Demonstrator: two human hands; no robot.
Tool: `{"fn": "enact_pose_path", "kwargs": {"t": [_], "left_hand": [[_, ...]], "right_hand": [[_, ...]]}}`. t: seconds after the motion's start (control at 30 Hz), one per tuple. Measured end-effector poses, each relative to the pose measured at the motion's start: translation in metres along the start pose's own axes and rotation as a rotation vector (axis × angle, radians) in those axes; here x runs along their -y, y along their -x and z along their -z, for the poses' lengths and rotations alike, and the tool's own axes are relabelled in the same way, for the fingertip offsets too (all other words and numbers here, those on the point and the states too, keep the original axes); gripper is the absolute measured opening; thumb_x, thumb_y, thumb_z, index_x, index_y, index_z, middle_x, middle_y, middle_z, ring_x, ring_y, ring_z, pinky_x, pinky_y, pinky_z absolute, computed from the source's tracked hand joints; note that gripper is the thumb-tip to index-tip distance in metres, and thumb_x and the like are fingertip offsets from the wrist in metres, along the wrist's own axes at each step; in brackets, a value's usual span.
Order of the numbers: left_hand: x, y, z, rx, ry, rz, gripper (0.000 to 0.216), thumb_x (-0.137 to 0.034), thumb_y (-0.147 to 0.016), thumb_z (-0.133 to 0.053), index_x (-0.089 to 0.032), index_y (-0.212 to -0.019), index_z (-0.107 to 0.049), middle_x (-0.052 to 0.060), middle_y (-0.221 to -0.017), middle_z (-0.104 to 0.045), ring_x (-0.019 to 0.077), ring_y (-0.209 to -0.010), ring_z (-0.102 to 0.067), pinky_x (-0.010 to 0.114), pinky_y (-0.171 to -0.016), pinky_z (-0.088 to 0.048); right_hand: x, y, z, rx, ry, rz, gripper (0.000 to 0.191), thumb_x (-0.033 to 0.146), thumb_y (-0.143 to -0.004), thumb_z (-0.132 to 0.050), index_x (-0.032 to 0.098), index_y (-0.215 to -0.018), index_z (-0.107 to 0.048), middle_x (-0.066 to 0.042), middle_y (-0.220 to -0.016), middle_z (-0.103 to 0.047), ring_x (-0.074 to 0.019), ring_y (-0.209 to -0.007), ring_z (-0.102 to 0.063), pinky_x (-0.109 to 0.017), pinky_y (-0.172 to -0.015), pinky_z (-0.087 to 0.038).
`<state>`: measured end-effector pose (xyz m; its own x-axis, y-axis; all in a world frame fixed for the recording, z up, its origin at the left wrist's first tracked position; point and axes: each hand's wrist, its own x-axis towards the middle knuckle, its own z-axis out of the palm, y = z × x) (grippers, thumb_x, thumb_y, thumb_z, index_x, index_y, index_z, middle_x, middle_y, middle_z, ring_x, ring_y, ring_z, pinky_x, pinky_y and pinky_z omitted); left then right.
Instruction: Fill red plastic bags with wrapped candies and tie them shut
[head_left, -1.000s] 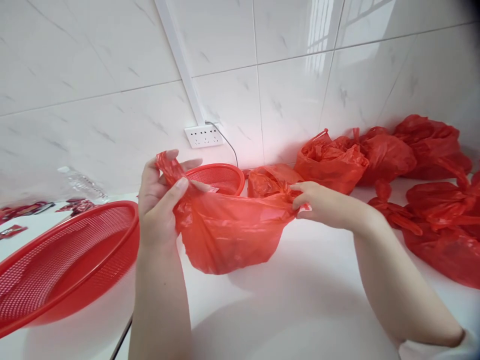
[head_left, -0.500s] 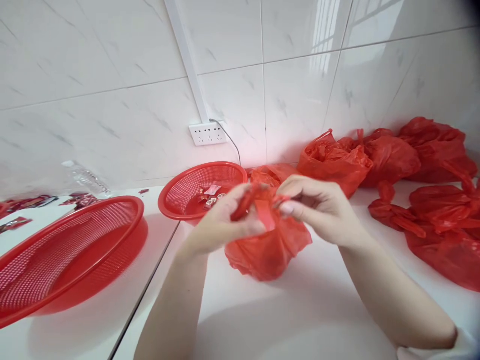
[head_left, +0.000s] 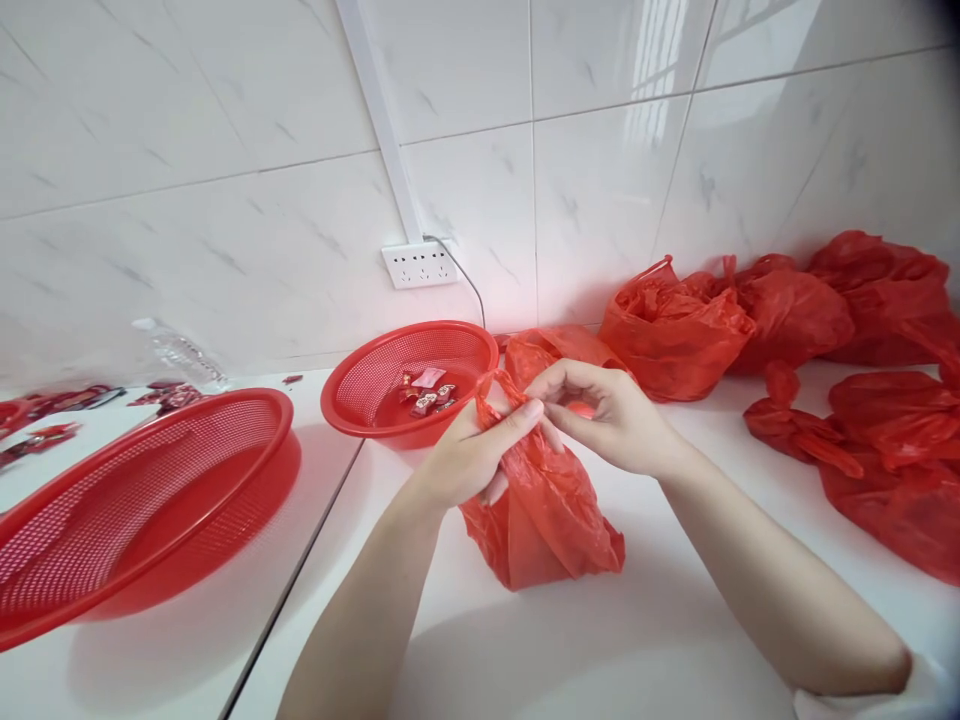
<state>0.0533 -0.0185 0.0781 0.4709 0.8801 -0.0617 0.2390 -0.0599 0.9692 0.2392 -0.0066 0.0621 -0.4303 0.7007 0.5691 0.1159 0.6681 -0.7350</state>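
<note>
A red plastic bag (head_left: 551, 525) stands on the white table in front of me, its neck gathered upward. My left hand (head_left: 480, 445) is closed round that neck, thumb on top, and a loop of the bag's film rises above the fingers. On the right of the neck, my right hand (head_left: 604, 415) is closed in a pinch, its fingertips touching the film beside my left thumb. What is inside the bag cannot be made out.
A small red mesh basket (head_left: 352, 415) behind my left hand holds several wrapped sweets (head_left: 425, 400). A large red basket (head_left: 277, 425) stands at left, near a clear bottle (head_left: 180, 352). Filled red bags (head_left: 679, 330) line the wall; another knotted bag (head_left: 892, 480) lies at right.
My left hand has moved from holding the bag's top loop wide to closing round the gathered neck. The right hand has shifted slightly left, and the bag's top is now narrower.
</note>
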Motion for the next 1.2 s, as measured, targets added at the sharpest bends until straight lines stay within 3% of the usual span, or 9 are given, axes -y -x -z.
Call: {"fn": "enact_pose_path", "kwargs": {"t": [0.17, 0.3, 0.53, 0.63, 0.77, 0.83, 0.93, 1.07, 1.2], "left_hand": [[0.009, -0.01, 0.008, -0.138, 0.238, 0.043, 0.053, -0.058, -0.088, -0.047, -0.019, -0.122, -0.059, -0.009, -0.034, -0.036, 0.0103, -0.028, -0.04, 0.021, -0.037, -0.039], [0.017, -0.023, 0.026, -0.114, 0.425, 0.042, 0.049, -0.049, -0.091, -0.048, -0.022, -0.132, -0.053, -0.002, -0.053, -0.06, 0.0075, -0.037, -0.045, 0.019, -0.047, -0.043], [0.023, -0.036, 0.039, 0.002, 0.725, 0.089, 0.032, -0.036, -0.093, -0.048, -0.023, -0.119, -0.061, -0.001, -0.063, -0.06, 0.0078, -0.052, -0.054, 0.02, -0.059, -0.048], [0.021, -0.036, 0.036, 0.041, 0.801, 0.077, 0.025, -0.031, -0.095, -0.044, -0.02, -0.104, -0.065, 0.0, -0.071, -0.06, 0.0051, -0.052, -0.052, 0.016, -0.055, -0.046], [0.017, -0.03, 0.029, 0.071, 0.509, 0.0, 0.028, -0.04, -0.094, -0.046, -0.019, -0.097, -0.065, -0.003, -0.059, -0.052, 0.0048, -0.041, -0.045, 0.016, -0.043, -0.037], [0.015, -0.026, 0.024, 0.1, 0.33, -0.006, 0.034, -0.045, -0.094, -0.044, -0.02, -0.102, -0.065, -0.004, -0.052, -0.049, 0.0051, -0.036, -0.041, 0.017, -0.04, -0.033], [0.013, -0.02, 0.015, 0.1, 0.131, -0.053, 0.042, -0.05, -0.095, -0.038, -0.02, -0.11, -0.064, -0.004, -0.049, -0.05, 0.0065, -0.035, -0.042, 0.02, -0.044, -0.039], [0.012, -0.016, 0.01, -0.175, -0.146, -0.181, 0.046, -0.054, -0.093, -0.041, -0.019, -0.109, -0.067, -0.002, -0.053, -0.058, 0.0123, -0.044, -0.056, 0.026, -0.054, -0.049], [0.012, -0.018, 0.012, -0.487, -0.394, -0.409, 0.043, -0.049, -0.094, -0.043, -0.017, -0.097, -0.072, 0.005, -0.074, -0.07, 0.0183, -0.074, -0.067, 0.029, -0.073, -0.052]], "right_hand": [[-0.022, -0.004, 0.006, -0.339, 0.115, -0.081, 0.009, 0.015, -0.079, -0.057, 0.018, -0.087, -0.057, -0.002, -0.084, -0.062, -0.0135, -0.076, -0.06, -0.028, -0.07, -0.048], [-0.029, -0.006, 0.021, -0.442, 0.066, -0.086, 0.009, 0.016, -0.078, -0.057, 0.019, -0.085, -0.055, -0.001, -0.083, -0.058, -0.0135, -0.076, -0.058, -0.027, -0.067, -0.047], [0.0, 0.003, 0.018, 0.266, 0.024, -0.093, 0.013, 0.008, -0.08, -0.053, 0.019, -0.082, -0.059, 0.0, -0.081, -0.064, -0.0125, -0.074, -0.061, -0.026, -0.066, -0.05], [-0.001, 0.002, 0.014, 0.376, 0.128, -0.11, 0.017, 0.007, -0.08, -0.052, 0.02, -0.082, -0.062, 0.001, -0.082, -0.066, -0.0123, -0.074, -0.062, -0.026, -0.067, -0.05], [-0.011, -0.001, 0.013, 0.138, 0.137, -0.087, 0.014, 0.019, -0.083, -0.058, 0.021, -0.097, -0.06, -0.004, -0.1, -0.065, -0.0166, -0.09, -0.063, -0.034, -0.081, -0.052], [-0.017, -0.002, 0.01, 0.03, 0.112, -0.063, 0.038, 0.023, -0.079, -0.065, 0.022, -0.115, -0.054, -0.007, -0.121, -0.059, -0.0205, -0.11, -0.058, -0.039, -0.095, -0.048], [-0.025, -0.002, 0.003, 0.166, -0.042, -0.097, 0.074, 0.023, -0.078, -0.067, 0.027, -0.143, -0.031, -0.009, -0.137, -0.05, -0.0218, -0.123, -0.052, -0.041, -0.102, -0.043], [-0.031, -0.002, -0.008, 0.233, -0.12, -0.192, 0.074, 0.017, -0.084, -0.058, 0.029, -0.148, -0.023, -0.002, -0.096, -0.065, -0.0168, -0.088, -0.064, -0.037, -0.085, -0.051], [-0.031, -0.004, -0.012, 0.247, -0.112, -0.242, 0.078, 0.013, -0.082, -0.06, 0.031, -0.148, -0.024, 0.008, -0.066, -0.049, -0.0104, -0.058, -0.047, -0.028, -0.065, -0.047]]}}
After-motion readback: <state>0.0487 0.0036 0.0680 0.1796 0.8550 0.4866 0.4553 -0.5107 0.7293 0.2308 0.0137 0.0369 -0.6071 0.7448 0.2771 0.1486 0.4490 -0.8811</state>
